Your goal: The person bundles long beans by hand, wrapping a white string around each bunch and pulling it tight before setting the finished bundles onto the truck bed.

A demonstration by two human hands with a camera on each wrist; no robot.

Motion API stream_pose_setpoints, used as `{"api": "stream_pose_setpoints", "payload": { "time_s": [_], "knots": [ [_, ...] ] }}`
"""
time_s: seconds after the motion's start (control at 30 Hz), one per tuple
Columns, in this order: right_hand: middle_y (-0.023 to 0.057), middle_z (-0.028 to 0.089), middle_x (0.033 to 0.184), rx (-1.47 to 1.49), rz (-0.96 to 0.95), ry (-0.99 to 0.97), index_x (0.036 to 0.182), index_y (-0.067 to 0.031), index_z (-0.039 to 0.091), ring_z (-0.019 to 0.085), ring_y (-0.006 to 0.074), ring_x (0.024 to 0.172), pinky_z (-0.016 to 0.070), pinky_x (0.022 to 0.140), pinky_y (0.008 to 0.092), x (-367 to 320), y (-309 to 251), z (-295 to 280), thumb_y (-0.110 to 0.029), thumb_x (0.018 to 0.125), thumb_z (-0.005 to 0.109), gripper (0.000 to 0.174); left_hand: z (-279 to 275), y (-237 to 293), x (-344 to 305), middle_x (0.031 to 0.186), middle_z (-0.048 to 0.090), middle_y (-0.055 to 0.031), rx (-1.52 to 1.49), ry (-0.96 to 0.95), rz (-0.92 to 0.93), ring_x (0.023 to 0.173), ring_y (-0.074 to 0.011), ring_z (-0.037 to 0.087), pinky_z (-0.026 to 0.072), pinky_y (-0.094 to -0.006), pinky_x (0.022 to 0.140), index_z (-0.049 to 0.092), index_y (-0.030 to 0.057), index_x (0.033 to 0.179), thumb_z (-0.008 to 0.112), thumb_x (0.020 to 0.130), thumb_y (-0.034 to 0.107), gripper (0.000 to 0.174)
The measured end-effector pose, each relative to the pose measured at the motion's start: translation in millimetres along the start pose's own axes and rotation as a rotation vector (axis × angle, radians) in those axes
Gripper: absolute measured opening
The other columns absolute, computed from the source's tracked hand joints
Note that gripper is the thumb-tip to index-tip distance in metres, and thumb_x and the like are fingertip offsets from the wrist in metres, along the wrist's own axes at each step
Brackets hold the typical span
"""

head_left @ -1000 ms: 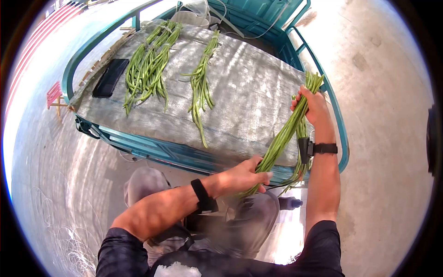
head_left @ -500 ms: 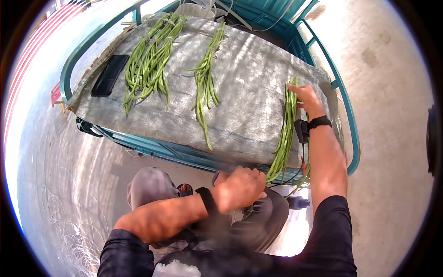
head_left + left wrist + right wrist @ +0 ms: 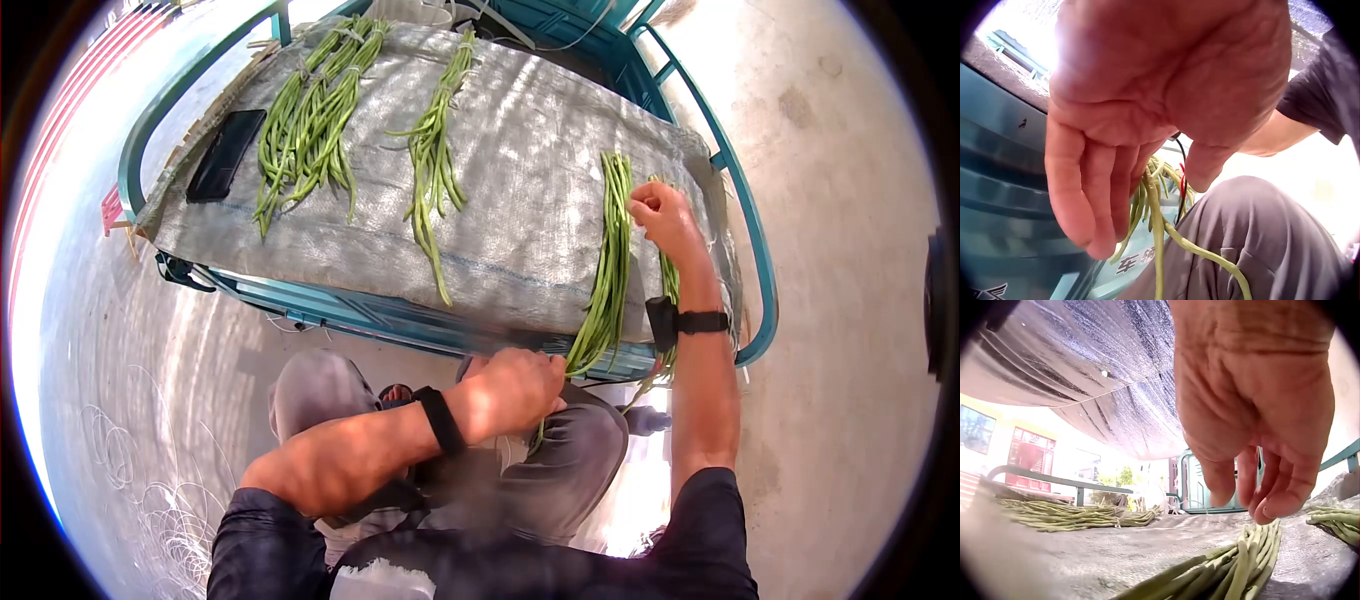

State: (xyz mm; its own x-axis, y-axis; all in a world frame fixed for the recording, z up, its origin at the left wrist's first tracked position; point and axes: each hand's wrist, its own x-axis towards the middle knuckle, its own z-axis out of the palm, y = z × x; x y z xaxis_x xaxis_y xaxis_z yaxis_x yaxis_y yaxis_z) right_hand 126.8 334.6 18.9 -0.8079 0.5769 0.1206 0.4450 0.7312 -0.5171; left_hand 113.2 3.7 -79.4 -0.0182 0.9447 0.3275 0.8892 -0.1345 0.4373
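Observation:
In the head view, a bundle of long green beans (image 3: 607,260) lies at the right of the sheet, its lower ends hanging past the front edge. My right hand (image 3: 665,215) hovers just right of its upper end, fingers loosely curled. The right wrist view shows the fingertips right above the bean tips (image 3: 1257,550), with nothing between thumb and fingers. My left hand (image 3: 515,390) is at the hanging ends. In the left wrist view its fingers hang relaxed, thumb apart, with bean ends (image 3: 1155,212) seen between them. A second bean bundle (image 3: 668,280) lies partly behind my right forearm.
Several tied bean bundles (image 3: 320,120) and one lone bundle (image 3: 435,150) lie on the grey sheet (image 3: 520,200). A black phone (image 3: 226,156) is at the left. Teal rails (image 3: 735,200) border the cart bed. My knees (image 3: 320,395) are below its front edge.
The right hand has let go of the bundle's upper end, laying it on the sheet and drawing slightly right. The left hand has released its grip lower down and stays near the hanging ends.

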Motion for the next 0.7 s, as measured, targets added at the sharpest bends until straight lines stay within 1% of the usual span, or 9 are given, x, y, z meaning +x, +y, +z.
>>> {"api": "stream_pose_setpoints", "payload": {
  "time_s": [0.13,0.2,0.23,0.3,0.33,0.43,0.53,0.63,0.7],
  "knots": [
    [0.0059,0.075,0.086,0.334,-0.004,-0.440,0.103,-0.0011,0.068,0.069,0.0106,0.068,0.0520,0.059,0.0250,-52.4,-59.3,-1.6,-0.016,0.099,0.070,0.016,14.1,-4.2,2.7,0.089,0.067,-0.0177,-0.147,0.025,0.011,0.074,-0.0334,0.073,0.0581,-0.0431,0.063,0.054,-0.0041,0.119,0.076,0.090,0.038,0.055],
    [0.0063,0.075,0.085,0.419,0.045,-0.658,0.102,-0.0013,0.067,0.068,0.0107,0.064,0.0519,0.056,0.0242,-71.5,-74.6,1.3,-0.016,0.102,0.067,0.015,13.8,0.3,5.9,0.093,0.067,-0.0201,-0.086,-0.033,0.003,0.079,-0.0357,0.073,0.0593,-0.0445,0.066,0.051,-0.0070,0.127,0.076,0.090,0.036,0.062],
    [0.0066,0.075,0.084,0.396,0.064,-0.690,0.102,-0.0011,0.067,0.068,0.0108,0.063,0.0522,0.056,0.0246,-79.2,-76.1,4.9,-0.016,0.102,0.067,0.015,3.3,3.8,12.6,0.096,0.067,-0.0221,-0.109,-0.190,-0.041,0.086,-0.0343,0.074,0.0602,-0.0428,0.068,0.049,-0.0089,0.134,0.074,0.091,0.036,0.067],
    [0.0073,0.075,0.083,0.338,0.116,-0.753,0.101,-0.0006,0.067,0.068,0.0111,0.062,0.0527,0.055,0.0254,-91.5,-74.5,7.7,-0.015,0.102,0.067,0.015,15.9,2.7,17.6,0.099,0.068,-0.0242,-0.122,-0.222,-0.004,0.093,-0.0357,0.073,0.0602,-0.0433,0.074,0.047,-0.0100,0.139,0.072,0.093,0.036,0.069],
    [0.0076,0.075,0.083,0.317,0.118,-0.730,0.101,-0.0003,0.067,0.068,0.0112,0.062,0.0528,0.055,0.0255,-93.9,-70.9,8.1,-0.015,0.102,0.067,0.014,23.1,2.5,17.1,0.100,0.068,-0.0252,-0.134,-0.239,0.017,0.096,-0.0364,0.073,0.0603,-0.0436,0.078,0.045,-0.0105,0.142,0.070,0.094,0.036,0.071],
    [0.0090,0.075,0.081,0.261,0.168,-0.657,0.097,0.0011,0.067,0.068,0.0115,0.061,0.0529,0.055,0.0265,-99.2,-63.0,4.2,-0.010,0.100,0.068,0.011,31.4,4.3,12.8,0.107,0.069,-0.0289,-0.258,-0.023,0.088,0.106,-0.0393,0.070,0.0580,-0.0459,0.088,0.038,-0.0122,0.150,0.066,0.098,0.035,0.075],
    [0.0101,0.074,0.079,0.085,0.123,-0.612,0.093,0.0019,0.068,0.067,0.0126,0.059,0.0531,0.055,0.0289,-102.7,-65.8,-3.2,-0.006,0.094,0.072,0.010,15.4,15.4,24.3,0.119,0.068,-0.0287,-0.410,-0.199,-0.022,0.120,-0.0437,0.063,0.0516,-0.0491,0.099,0.037,-0.0107,0.143,0.068,0.097,0.031,0.069],
    [0.0106,0.073,0.075,0.014,0.037,-0.566,0.089,0.0021,0.067,0.068,0.0156,0.061,0.0538,0.057,0.0328,-104.7,-60.2,-2.4,-0.004,0.086,0.078,0.012,17.3,16.3,29.3,0.111,0.072,-0.0257,-0.434,-0.201,-0.037,0.114,-0.0432,0.067,0.0533,-0.0484,0.097,0.055,-0.0088,0.134,0.067,0.098,0.030,0.054],
    [0.0111,0.071,0.073,-0.042,-0.053,-0.498,0.089,0.0019,0.067,0.069,0.0180,0.064,0.0544,0.060,0.0347,-106.2,-56.5,4.2,-0.004,0.083,0.079,0.015,13.9,16.8,37.9,0.104,0.072,-0.0218,-0.299,-0.278,-0.099,0.104,-0.0395,0.070,0.0549,-0.0476,0.090,0.063,-0.0053,0.122,0.065,0.097,0.027,0.041]
  ]
}}
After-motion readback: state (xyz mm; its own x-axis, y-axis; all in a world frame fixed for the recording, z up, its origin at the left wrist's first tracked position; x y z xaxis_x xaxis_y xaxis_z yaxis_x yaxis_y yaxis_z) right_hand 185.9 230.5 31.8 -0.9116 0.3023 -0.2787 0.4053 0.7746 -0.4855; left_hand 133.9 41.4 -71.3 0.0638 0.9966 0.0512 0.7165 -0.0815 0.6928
